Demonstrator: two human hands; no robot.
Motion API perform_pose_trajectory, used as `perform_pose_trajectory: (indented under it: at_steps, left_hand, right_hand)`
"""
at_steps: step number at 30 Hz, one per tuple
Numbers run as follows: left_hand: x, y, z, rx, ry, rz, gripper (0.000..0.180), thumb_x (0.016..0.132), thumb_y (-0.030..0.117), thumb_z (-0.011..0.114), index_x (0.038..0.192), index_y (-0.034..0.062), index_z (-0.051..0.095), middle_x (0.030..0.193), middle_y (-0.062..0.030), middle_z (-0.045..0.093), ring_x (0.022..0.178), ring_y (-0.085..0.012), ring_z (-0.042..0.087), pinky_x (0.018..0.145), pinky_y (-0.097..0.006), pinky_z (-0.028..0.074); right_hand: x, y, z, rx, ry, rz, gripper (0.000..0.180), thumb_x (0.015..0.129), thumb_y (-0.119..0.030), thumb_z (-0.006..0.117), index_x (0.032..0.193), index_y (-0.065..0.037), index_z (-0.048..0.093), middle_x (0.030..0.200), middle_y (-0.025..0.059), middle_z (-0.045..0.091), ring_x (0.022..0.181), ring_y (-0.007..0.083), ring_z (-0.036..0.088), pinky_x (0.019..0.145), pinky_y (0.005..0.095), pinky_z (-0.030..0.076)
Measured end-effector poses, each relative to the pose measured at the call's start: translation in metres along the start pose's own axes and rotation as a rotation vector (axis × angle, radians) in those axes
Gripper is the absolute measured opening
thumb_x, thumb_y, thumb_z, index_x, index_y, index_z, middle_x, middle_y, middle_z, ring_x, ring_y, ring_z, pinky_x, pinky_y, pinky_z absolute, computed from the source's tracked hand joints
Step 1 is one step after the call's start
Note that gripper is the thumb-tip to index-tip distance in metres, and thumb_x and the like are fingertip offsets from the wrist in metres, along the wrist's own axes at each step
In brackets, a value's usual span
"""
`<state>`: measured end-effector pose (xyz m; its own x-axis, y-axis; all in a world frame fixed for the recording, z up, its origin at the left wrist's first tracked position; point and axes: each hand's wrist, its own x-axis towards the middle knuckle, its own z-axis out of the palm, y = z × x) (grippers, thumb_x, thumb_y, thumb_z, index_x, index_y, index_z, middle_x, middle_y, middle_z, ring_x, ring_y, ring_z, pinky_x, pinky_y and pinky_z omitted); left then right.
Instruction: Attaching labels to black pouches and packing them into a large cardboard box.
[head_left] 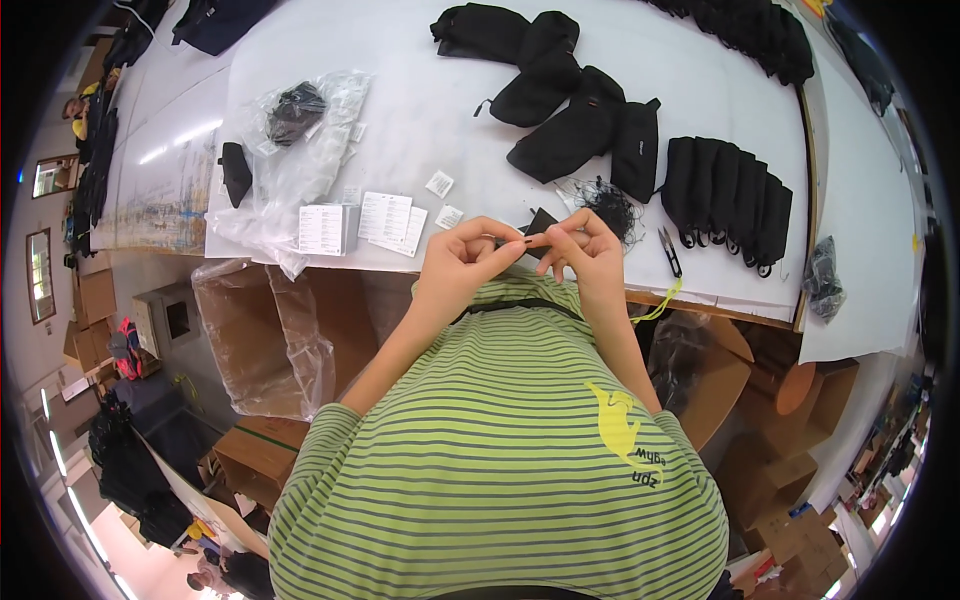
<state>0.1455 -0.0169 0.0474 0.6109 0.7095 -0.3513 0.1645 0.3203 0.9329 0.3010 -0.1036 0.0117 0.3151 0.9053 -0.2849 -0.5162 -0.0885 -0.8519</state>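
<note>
My left hand (465,258) and my right hand (590,255) meet at the table's near edge, close to my body. The thumb and fingers of each are pinched together. A small, thin black piece (529,240) runs between the fingertips; its kind is too small to tell. Right behind the fingers shows a flat, black, card-like piece (543,218), partly covered by my right hand. Beyond my right hand lies a tangle of black strings (612,208). Thread snips (670,252) with a yellow cord rest to its right. Stacked white printed cards (325,230) lie left of my left hand.
Black fabric pouches (570,135) lie loosely across the white table (400,110), and several more stand in a row (725,195) at right. Crumpled clear plastic bags (310,160) cover the left part. Open cardboard boxes (250,330) stand below the table edge.
</note>
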Motion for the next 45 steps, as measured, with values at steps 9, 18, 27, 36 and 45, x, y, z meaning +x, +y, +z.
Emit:
perform_pose_trajectory:
  at_steps: [9, 18, 27, 36, 45]
  left_hand:
    - [0.005, 0.000, 0.002, 0.055, 0.028, -0.011, 0.008, 0.083, 0.006, 0.066, 0.086, -0.0010, 0.064, 0.051, 0.0120, 0.030, 0.048, 0.0019, 0.023, 0.047, -0.020, 0.014]
    - [0.011, 0.004, -0.006, 0.112, -0.098, -0.110, 0.008, 0.082, 0.009, 0.066, 0.084, 0.0011, 0.064, 0.049, 0.0116, 0.027, 0.048, 0.0005, 0.021, 0.047, -0.022, 0.016]
    - [0.010, 0.007, -0.008, -0.042, -0.140, -0.253, 0.010, 0.083, 0.010, 0.065, 0.084, 0.0007, 0.062, 0.051, 0.0091, 0.047, 0.048, 0.0027, 0.032, 0.049, -0.019, 0.023]
    - [0.007, 0.004, -0.006, -0.215, -0.133, -0.242, 0.008, 0.082, 0.009, 0.064, 0.080, 0.0023, 0.061, 0.052, 0.0090, 0.047, 0.046, 0.0018, 0.030, 0.045, -0.019, 0.017]
    - [0.012, 0.008, -0.025, -0.008, -0.260, -0.087, 0.014, 0.086, 0.013, 0.059, 0.095, 0.0023, 0.061, 0.076, -0.0013, 0.062, 0.069, -0.0072, 0.053, 0.067, -0.022, 0.041]
  right_hand:
    - [0.005, -0.002, 0.002, -0.046, -0.042, 0.112, 0.014, 0.086, -0.013, 0.064, 0.083, -0.001, 0.059, 0.076, 0.0068, 0.066, 0.055, 0.0123, 0.062, 0.043, 0.0188, 0.038]
    - [0.008, -0.008, 0.000, -0.264, -0.048, -0.011, 0.013, 0.082, -0.014, 0.068, 0.081, -0.001, 0.066, 0.074, 0.0043, 0.067, 0.061, 0.0090, 0.062, 0.053, 0.0198, 0.042]
    - [-0.002, -0.013, 0.007, -0.586, 0.032, -0.176, 0.008, 0.080, -0.011, 0.070, 0.080, -0.003, 0.068, 0.060, -0.0030, 0.059, 0.052, 0.0015, 0.045, 0.047, 0.0177, 0.030]
    - [-0.011, -0.009, 0.020, -0.629, 0.136, -0.322, 0.010, 0.078, -0.011, 0.071, 0.076, -0.003, 0.065, 0.053, -0.0038, 0.047, 0.046, 0.0018, 0.034, 0.043, 0.0206, 0.024]
    - [-0.006, -0.009, 0.021, -0.180, -0.046, -0.270, 0.010, 0.085, -0.008, 0.064, 0.079, -0.001, 0.061, 0.057, -0.0015, 0.050, 0.047, 0.0040, 0.039, 0.046, 0.0193, 0.027]
